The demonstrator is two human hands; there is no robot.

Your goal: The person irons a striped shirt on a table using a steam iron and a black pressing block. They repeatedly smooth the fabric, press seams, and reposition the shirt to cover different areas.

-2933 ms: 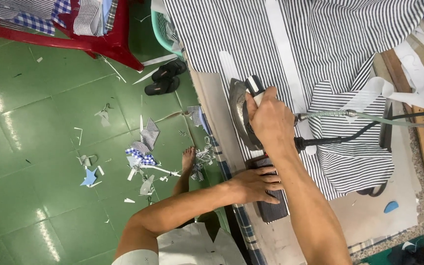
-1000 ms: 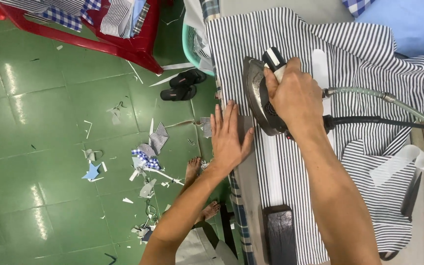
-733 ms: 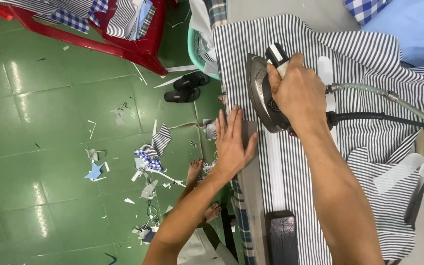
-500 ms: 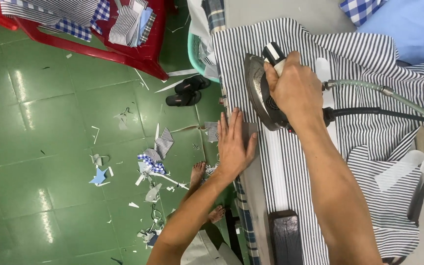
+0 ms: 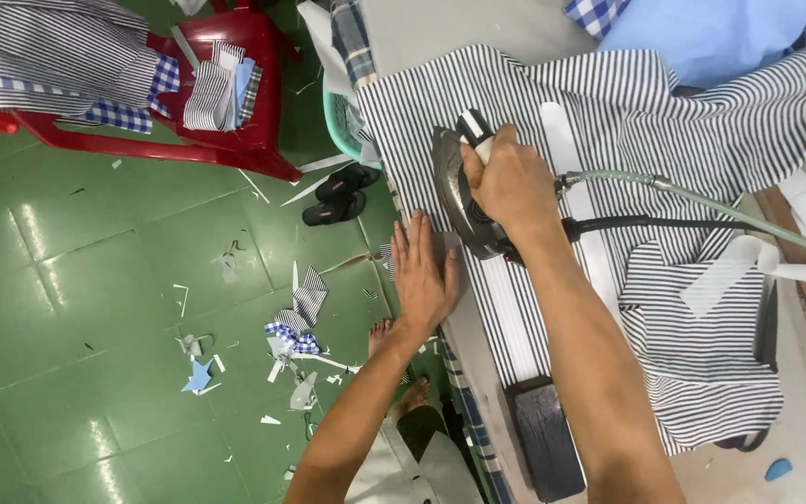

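Observation:
A black-and-white striped garment (image 5: 664, 121) lies spread over the ironing table (image 5: 468, 37). My right hand (image 5: 510, 182) grips the handle of a steam iron (image 5: 459, 201) that rests on the garment near its left edge. A green hose and a black cord (image 5: 701, 219) run from the iron to the right. My left hand (image 5: 422, 275) lies flat, fingers together, on the striped cloth at the table's near-left edge, just beside the iron. A long white strip (image 5: 506, 317) lies on the garment below the iron.
A dark block (image 5: 543, 434) sits on the table near my right forearm. A red plastic chair (image 5: 226, 103) piled with striped and checked fabric stands on the green tiled floor. Black sandals (image 5: 338, 196) and several fabric scraps (image 5: 296, 327) lie on the floor. Blue cloth (image 5: 711, 33) is at the table's far end.
The iron has moved up the garment, away from the dark block. My left hand left that block and now presses flat on the cloth's edge beside the iron.

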